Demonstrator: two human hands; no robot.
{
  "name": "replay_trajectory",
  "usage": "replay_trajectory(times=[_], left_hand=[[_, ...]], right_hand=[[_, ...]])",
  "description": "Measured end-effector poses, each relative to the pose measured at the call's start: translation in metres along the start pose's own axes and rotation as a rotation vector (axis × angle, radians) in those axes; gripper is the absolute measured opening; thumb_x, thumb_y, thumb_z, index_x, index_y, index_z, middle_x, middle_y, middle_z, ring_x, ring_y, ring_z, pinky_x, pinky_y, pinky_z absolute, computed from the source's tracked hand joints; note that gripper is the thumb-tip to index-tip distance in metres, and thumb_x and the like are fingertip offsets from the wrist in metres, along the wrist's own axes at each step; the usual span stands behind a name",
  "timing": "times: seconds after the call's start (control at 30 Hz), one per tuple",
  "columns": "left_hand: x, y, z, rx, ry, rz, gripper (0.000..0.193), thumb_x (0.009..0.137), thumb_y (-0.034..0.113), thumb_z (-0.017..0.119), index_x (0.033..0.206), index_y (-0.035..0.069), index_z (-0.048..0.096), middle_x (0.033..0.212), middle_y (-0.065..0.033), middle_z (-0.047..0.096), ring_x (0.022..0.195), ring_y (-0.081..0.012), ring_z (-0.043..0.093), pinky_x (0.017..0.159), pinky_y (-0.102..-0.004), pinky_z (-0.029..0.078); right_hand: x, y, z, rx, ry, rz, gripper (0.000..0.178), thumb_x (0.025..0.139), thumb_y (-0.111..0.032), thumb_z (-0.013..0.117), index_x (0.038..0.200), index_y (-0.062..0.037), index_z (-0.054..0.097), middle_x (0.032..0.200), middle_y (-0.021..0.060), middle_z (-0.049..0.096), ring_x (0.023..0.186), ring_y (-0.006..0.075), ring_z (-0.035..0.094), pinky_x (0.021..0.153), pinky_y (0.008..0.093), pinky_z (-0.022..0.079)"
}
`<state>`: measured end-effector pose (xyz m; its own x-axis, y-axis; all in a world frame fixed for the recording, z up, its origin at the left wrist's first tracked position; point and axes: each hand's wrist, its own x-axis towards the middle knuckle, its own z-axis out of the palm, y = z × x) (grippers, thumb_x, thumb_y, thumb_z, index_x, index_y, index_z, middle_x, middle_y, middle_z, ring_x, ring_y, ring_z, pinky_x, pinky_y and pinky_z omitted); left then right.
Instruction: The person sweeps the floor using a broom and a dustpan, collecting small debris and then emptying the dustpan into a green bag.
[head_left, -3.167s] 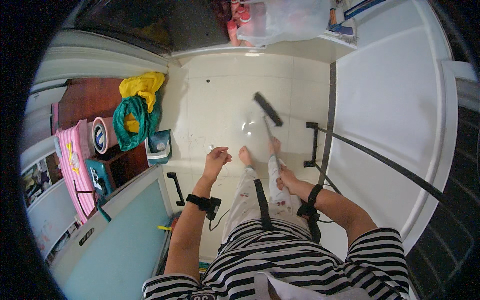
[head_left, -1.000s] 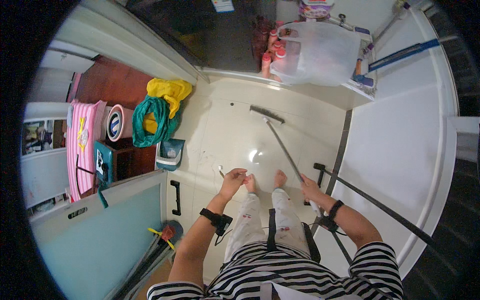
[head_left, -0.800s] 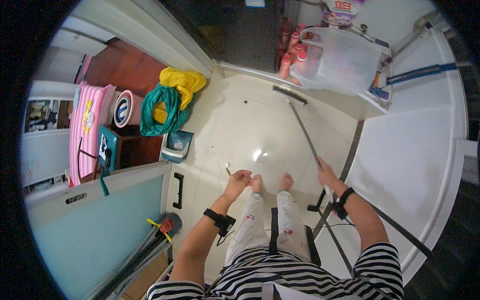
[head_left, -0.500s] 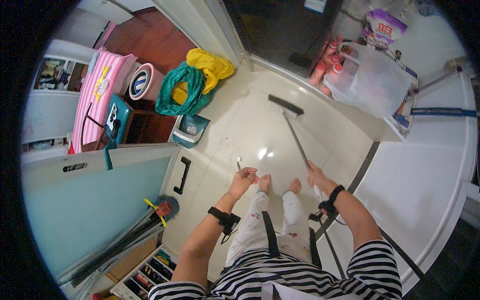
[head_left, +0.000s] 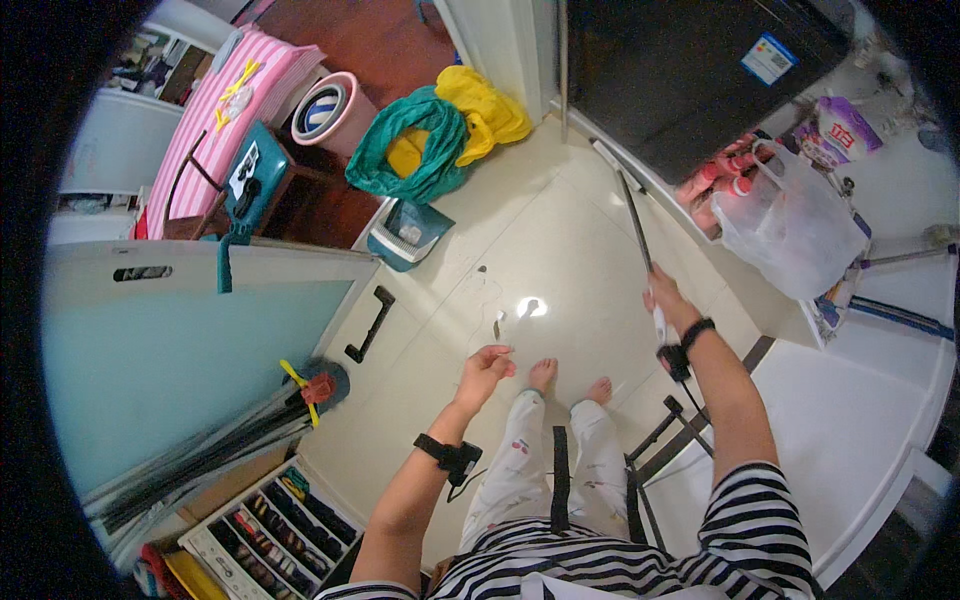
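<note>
My right hand (head_left: 668, 298) is wrapped round the long handle of a broom (head_left: 636, 222). The broom's narrow head rests at the far end, beside the base of the dark appliance. My left hand (head_left: 484, 377) hovers over the floor with its fingers pinched; whatever may be between them is too small to make out. Just beyond those fingertips, small bits of debris (head_left: 498, 326) and loose strands show against the pale tiles. A teal dustpan (head_left: 408, 236) stands on the floor at the far left of that hand, near the doorway.
Teal and yellow cloths (head_left: 410, 150) lie bunched by the doorway, near a pink bin (head_left: 345, 125). A dark appliance (head_left: 680, 70) fills the far side. Red-capped bottles and a white plastic bag (head_left: 790, 225) are at right. A shoe rack (head_left: 270, 540) stands at lower left.
The broom has swung away and to the right; its head went from mid-floor to the appliance's base. My right hand moved up and right with it. The whole view has shifted; my left hand remains pinched.
</note>
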<state>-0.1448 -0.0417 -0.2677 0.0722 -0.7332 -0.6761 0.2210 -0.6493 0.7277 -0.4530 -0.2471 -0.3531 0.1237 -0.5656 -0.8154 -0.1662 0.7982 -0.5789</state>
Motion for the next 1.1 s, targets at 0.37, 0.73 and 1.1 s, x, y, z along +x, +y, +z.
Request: replay_trajectory(times=[0.37, 0.73, 1.1], left_hand=[[-0.024, -0.019, -0.058, -0.111, 0.116, -0.038, 0.021, 0.083, 0.006, 0.046, 0.101, -0.004, 0.048, 0.078, -0.0085, 0.057, 0.069, -0.0132, 0.055, 0.067, -0.0242, 0.046], [-0.032, -0.026, -0.070, -0.073, 0.159, -0.058, 0.020, 0.084, 0.009, 0.046, 0.100, -0.001, 0.050, 0.078, -0.0063, 0.058, 0.070, -0.0128, 0.055, 0.068, -0.0248, 0.046], [-0.024, 0.002, -0.064, 0.018, 0.050, 0.062, 0.020, 0.085, 0.009, 0.046, 0.101, -0.001, 0.051, 0.077, -0.0066, 0.058, 0.069, -0.0124, 0.055, 0.066, -0.0234, 0.045]], right_hand=[[-0.062, 0.097, 0.077, -0.566, -0.211, -0.059, 0.048, 0.088, -0.018, 0.035, 0.133, -0.0115, 0.019, 0.052, 0.0065, 0.042, 0.034, 0.0147, 0.038, 0.034, 0.0284, 0.036], [0.050, -0.006, 0.109, -0.304, -0.245, -0.183, 0.052, 0.083, -0.012, 0.039, 0.131, -0.0098, 0.021, 0.069, 0.0155, 0.054, 0.038, 0.0208, 0.048, 0.037, 0.0345, 0.042], [-0.074, 0.112, 0.077, -0.612, -0.223, 0.073, 0.044, 0.089, -0.020, 0.033, 0.132, -0.0167, 0.024, 0.064, 0.0114, 0.051, 0.041, 0.0196, 0.047, 0.040, 0.0322, 0.041]])
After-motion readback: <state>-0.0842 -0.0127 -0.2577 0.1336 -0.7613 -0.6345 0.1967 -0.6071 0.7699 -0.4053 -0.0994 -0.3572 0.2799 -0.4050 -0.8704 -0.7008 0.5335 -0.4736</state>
